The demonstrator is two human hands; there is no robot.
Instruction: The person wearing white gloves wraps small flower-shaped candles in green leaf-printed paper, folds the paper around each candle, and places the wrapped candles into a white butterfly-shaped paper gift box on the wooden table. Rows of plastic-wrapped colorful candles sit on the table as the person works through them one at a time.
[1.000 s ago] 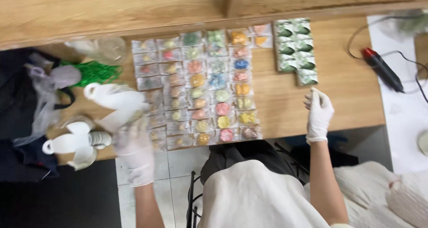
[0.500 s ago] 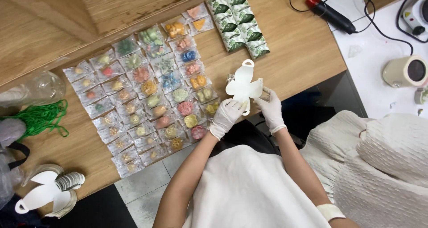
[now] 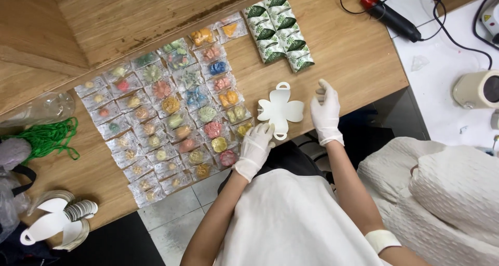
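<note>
A flat white petal-shaped card cutout lies on the wooden table in front of me. My left hand, in a white glove, rests at the cutout's lower left edge with fingers loosely curled. My right hand, also gloved, sits just right of the cutout, fingers spread, holding nothing. To the left lie rows of small clear packets with coloured flower-shaped sweets.
Green-and-white leaf-patterned packets lie at the table's back. A stack of the same white cutouts sits at the near left, with green cord and a clear bottle. A red-and-black corded tool and a cream pot stand right.
The white cutout, held up in both hands half a second ago, now lies flat on the table. Both hands have let go and rest beside it.
</note>
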